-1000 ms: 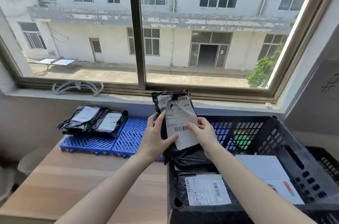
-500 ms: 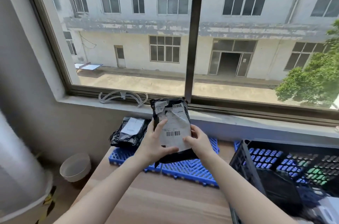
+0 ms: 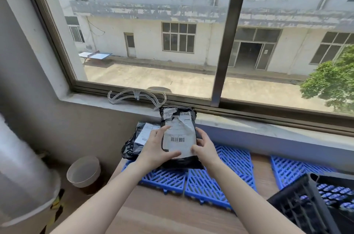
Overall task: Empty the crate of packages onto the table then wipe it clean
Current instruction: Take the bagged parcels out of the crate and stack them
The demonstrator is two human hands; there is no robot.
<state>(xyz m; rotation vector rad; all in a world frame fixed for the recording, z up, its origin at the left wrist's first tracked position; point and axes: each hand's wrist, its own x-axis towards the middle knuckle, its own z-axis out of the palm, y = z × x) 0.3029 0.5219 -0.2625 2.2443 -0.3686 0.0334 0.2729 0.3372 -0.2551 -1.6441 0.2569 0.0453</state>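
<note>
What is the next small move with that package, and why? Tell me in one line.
Probably lay the black package flat on the blue mat, beside the package already lying there, then let go: the left hand and right hand hold it upright over that mat, clear of the crate.

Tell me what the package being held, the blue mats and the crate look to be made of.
The package looks like thin black plastic film, glossy and wrinkled, with a creased white paper label. The blue mats: probably rigid moulded plastic, uniform colour, open lattice. The crate: dark hard plastic, matte, with moulded slots.
</note>
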